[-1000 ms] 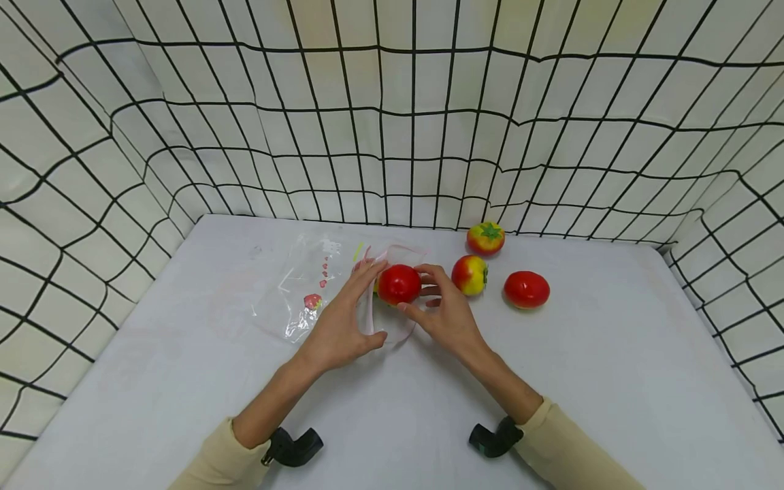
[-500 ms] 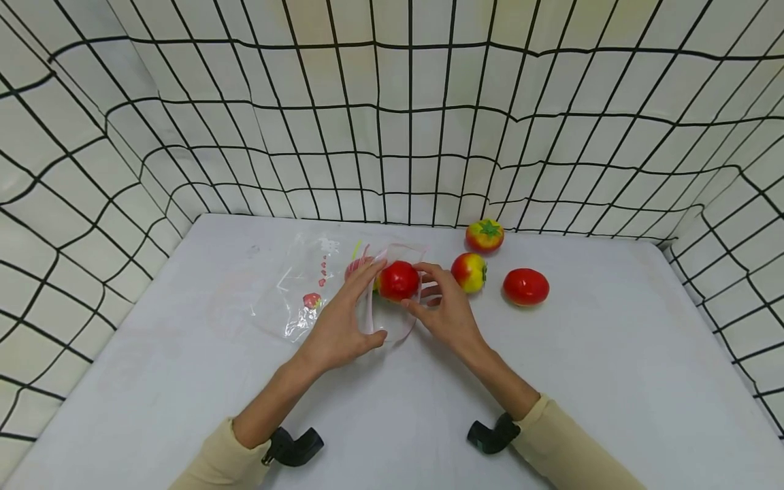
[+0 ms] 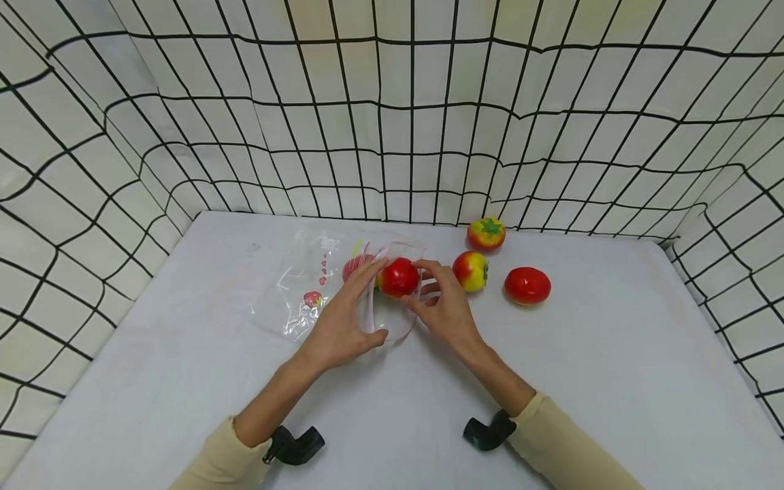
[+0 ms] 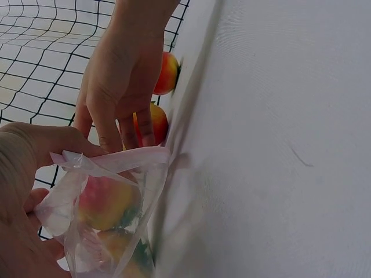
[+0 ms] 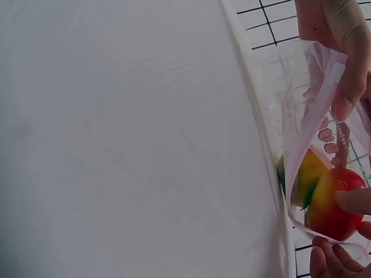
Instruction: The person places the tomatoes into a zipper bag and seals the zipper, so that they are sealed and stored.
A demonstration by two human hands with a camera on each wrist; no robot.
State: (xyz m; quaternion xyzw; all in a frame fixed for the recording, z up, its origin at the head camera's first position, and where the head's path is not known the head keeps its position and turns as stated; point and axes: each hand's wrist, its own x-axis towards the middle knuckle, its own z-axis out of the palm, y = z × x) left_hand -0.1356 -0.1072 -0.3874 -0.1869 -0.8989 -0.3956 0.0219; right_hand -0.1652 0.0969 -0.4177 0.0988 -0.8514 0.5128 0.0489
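Observation:
A clear zip bag (image 3: 288, 289) with a pink rim and red prints lies mid-table, its mouth facing right. My left hand (image 3: 339, 330) holds the bag's mouth apart, its thumb at the rim (image 4: 139, 156). A red-and-yellow toy tomato (image 3: 399, 278) sits in the mouth. Farther in, behind my left fingers, another toy tomato (image 3: 354, 267) shows through the plastic. My right hand (image 3: 450, 309) has thumb and index finger curled against the near tomato's right side; in the right wrist view the thumb (image 5: 355, 201) touches its skin. Its other fingers lie outside the rim.
Right of the hands stand two red-and-yellow toy tomatoes, one at the back (image 3: 486, 234) and one nearer (image 3: 470, 271). An oval red toy tomato (image 3: 527, 286) lies farther right. Black netting (image 3: 410, 129) surrounds the white table's (image 3: 612, 354) back and sides.
The near tomato has shifted slightly away from me, and my right thumb now sits a little lower on its edge. The left hand and the bag have hardly moved.

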